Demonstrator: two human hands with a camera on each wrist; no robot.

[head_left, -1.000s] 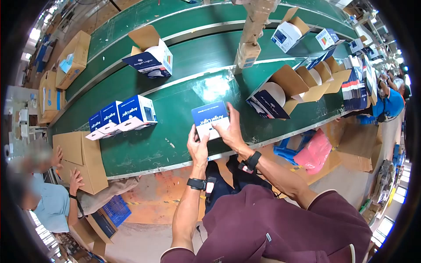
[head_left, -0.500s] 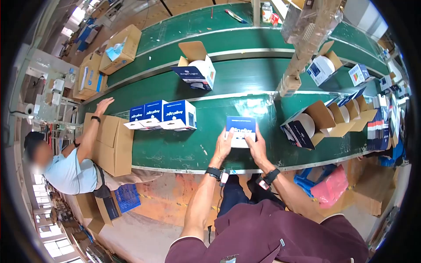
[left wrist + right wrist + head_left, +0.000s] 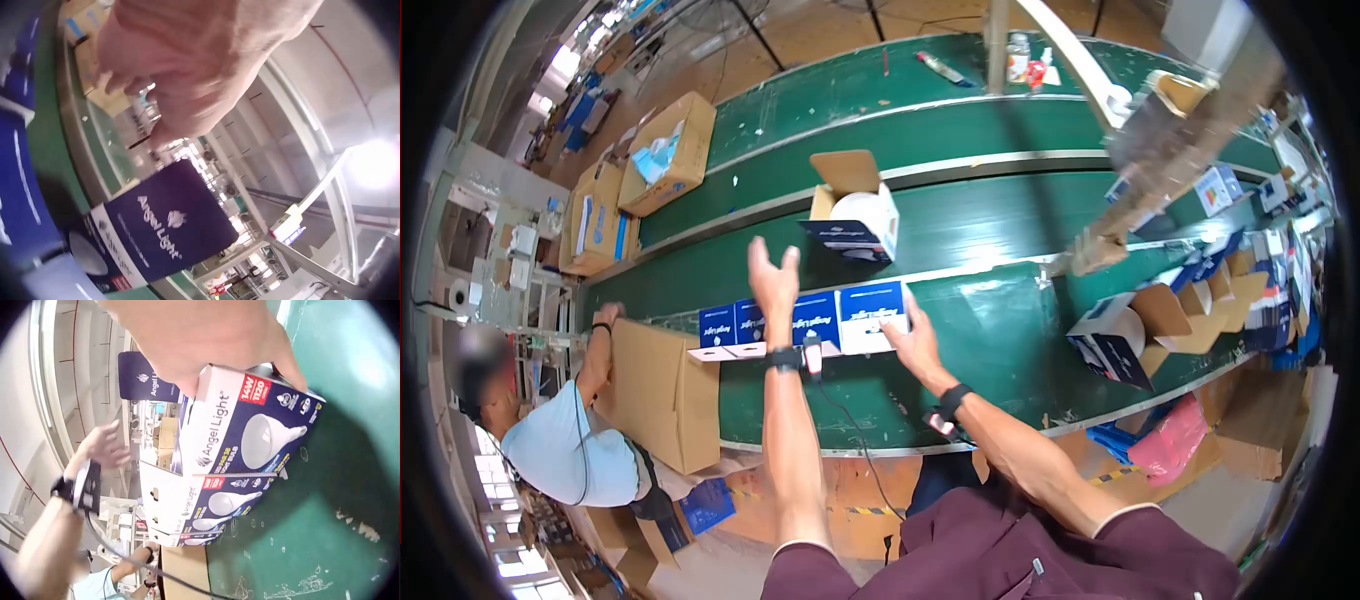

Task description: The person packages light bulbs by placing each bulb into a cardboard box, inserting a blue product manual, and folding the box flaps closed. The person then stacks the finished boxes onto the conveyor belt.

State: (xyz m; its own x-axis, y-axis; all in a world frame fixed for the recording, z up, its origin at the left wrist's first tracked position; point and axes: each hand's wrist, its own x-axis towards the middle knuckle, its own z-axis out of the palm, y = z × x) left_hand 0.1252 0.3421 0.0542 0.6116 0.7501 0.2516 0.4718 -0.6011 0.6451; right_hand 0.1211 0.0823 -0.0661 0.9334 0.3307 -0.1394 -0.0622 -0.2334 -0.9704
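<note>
My right hand (image 3: 915, 340) grips a blue-and-white light bulb box (image 3: 872, 304) by its right end, thumb on the front. In the right wrist view, that box (image 3: 250, 434) stands at the near end of a row of matching boxes (image 3: 215, 503), set right up against them. Above the row, my left hand (image 3: 773, 285) is raised with nothing in it, its fingers spread. An open-flapped bulb box (image 3: 850, 238) with a white round bulb top inside stands just beyond, to the right of the left hand; its printed flap (image 3: 172, 219) shows in the left wrist view.
More open bulb boxes (image 3: 1115, 335) stand in a line on the right of the green bench. A taped post (image 3: 1140, 190) rises in front of them. At left, another person (image 3: 565, 430) touches a large carton (image 3: 665, 400). A cable hangs from my left wrist.
The bulb box, held in both hands before, has moved left to the end of the row. My left hand has let go and moved up and left. The other person's arm has lowered.
</note>
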